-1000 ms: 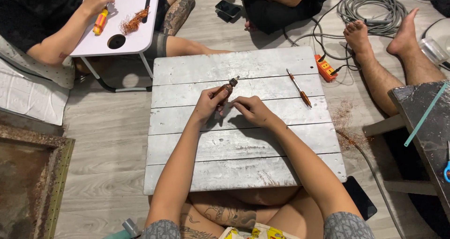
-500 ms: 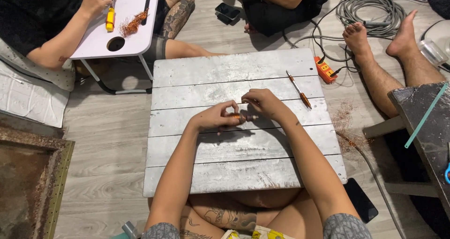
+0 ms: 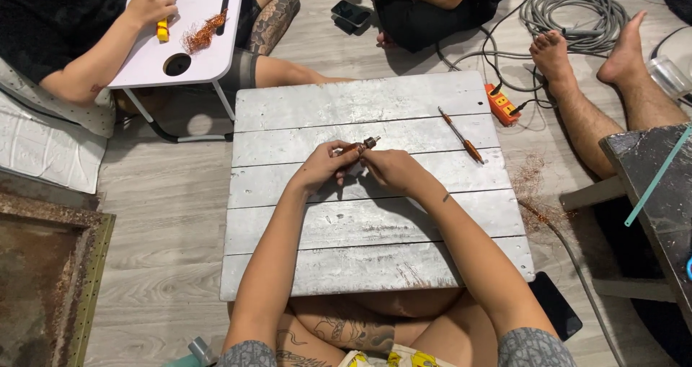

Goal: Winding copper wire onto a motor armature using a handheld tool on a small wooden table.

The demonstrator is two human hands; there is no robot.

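A small brown tool with a dark metal tip (image 3: 362,146) is held over the grey plank board (image 3: 375,259) between both hands. My left hand (image 3: 322,167) grips its handle end. My right hand (image 3: 389,170) closes on it from the right, just below the tip, which pokes out above my fingers. A brown-handled screwdriver (image 3: 461,135) lies on the board to the right of my hands, apart from them.
An orange power strip (image 3: 502,103) and a coil of grey cable (image 3: 569,10) lie at the back right beside another person's bare legs. At the back left, someone works copper wire on a small white table (image 3: 186,46). A phone (image 3: 351,14) lies on the floor.
The two hands have closed together on the small tool and lifted it slightly, with the tip now pointing up and right. The person at the white table has shifted the yellow tool.
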